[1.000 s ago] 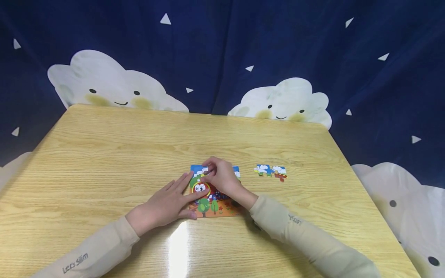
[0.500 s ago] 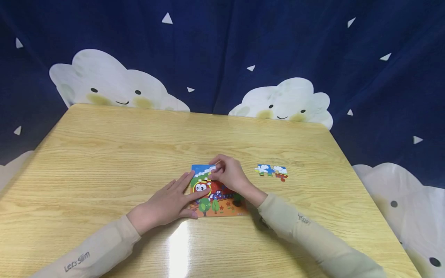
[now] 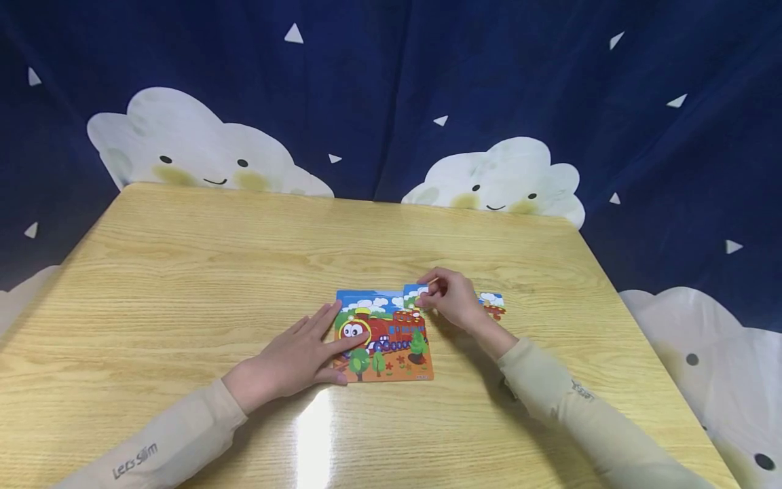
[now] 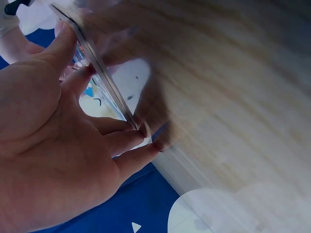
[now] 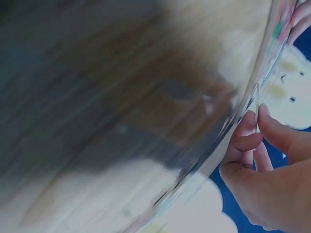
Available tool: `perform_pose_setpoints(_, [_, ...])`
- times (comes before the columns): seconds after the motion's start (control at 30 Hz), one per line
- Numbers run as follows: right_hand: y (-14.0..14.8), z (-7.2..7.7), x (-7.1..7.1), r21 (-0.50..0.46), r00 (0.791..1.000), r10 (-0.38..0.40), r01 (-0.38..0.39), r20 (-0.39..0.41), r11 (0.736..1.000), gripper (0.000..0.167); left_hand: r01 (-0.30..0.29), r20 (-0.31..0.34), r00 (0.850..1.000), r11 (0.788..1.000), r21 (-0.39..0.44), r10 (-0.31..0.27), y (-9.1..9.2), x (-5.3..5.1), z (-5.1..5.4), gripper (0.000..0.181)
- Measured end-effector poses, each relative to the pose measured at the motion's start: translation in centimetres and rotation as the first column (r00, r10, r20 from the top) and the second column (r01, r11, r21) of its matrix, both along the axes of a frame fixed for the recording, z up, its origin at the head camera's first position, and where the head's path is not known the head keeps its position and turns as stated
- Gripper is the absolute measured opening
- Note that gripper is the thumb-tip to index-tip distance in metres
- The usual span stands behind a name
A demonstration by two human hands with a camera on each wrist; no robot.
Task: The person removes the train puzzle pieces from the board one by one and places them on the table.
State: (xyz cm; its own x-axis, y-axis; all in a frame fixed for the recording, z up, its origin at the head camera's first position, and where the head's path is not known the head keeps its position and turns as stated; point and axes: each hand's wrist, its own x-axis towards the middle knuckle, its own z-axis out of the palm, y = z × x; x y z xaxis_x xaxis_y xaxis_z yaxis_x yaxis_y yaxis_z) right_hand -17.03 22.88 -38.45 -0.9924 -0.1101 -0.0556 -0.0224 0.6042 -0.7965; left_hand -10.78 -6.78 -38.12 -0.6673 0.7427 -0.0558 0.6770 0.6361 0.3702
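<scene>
Right hand: shifting rightward, I see it pinching a puzzle piece left of its fingertips.
Left hand: straight fingers touching the train puzzle, left side.

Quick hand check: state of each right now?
Left hand: open, resting on the colourful rectangular train puzzle.
Right hand: closed, pinching a flat blue, white and green puzzle piece.

Your head view is bright, with white glare on the counter; your wrist views are dim, shadowed and soft.
</scene>
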Motion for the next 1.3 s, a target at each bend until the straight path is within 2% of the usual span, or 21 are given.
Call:
perform_pose_setpoints(0.23, [2.8,0.2,-0.3,0.097,0.998,-0.019,0.024,-0.054,0.995,0.024,0.003,-0.004,1.000,1.000,0.000,-0.003,0.0,-0.1,-0.1,0.063])
perform_pose_setpoints(0.47, [3.8,0.1,-0.3,0.185,0.995,-0.003,0.021,-0.096,0.982,0.025,0.002,-0.001,1.000,1.000,0.001,-0.002,-0.1,-0.1,-0.1,0.063])
perform_pose_setpoints(0.73, [3.6,0.1,-0.1,0.270,0.998,0.006,0.013,-0.068,0.963,0.028,0.000,-0.002,1.000,1.000,0.003,0.000,-0.1,-0.1,-0.1,0.063])
perform_pose_setpoints(1.07, [3.7,-0.1,-0.5,0.282,0.997,0.007,0.013,-0.071,0.959,0.027,0.000,0.001,1.000,1.000,0.004,0.000,-0.1,-0.1,-0.1,0.063])
perform_pose_setpoints(1.3, [3.7,0.0,-0.8,0.284,0.997,0.028,-0.005,-0.075,0.959,0.026,-0.003,0.027,1.000,1.000,0.009,0.003,0.0,0.0,0.0,0.063])
